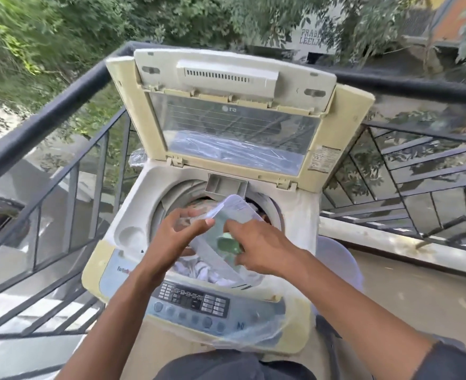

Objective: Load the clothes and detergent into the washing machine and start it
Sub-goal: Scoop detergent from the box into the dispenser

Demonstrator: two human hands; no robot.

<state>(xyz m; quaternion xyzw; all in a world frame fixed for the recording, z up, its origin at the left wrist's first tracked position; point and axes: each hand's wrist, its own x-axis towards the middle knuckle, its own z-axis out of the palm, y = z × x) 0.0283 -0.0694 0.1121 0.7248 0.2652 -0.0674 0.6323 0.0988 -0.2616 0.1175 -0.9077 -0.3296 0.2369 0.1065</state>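
A yellowed top-loading washing machine (133,215) stands in front of me with its glass lid (234,133) raised. White clothes (201,270) lie in the drum. Above the drum I hold a clear plastic pouch (234,215) with something green inside. My left hand (179,234) pinches the pouch's left edge. My right hand (259,248) grips its lower right side, fingers over the green contents. A small open detergent drawer (225,186) sits at the drum's back rim. The control panel (193,300) with buttons lies below my arms.
A black metal railing (48,116) runs along the left and behind the machine, with another section (418,171) at the right. The balcony floor (404,292) opens to the right. Trees and a street lie beyond. Loose plastic film (253,333) covers the machine's front right corner.
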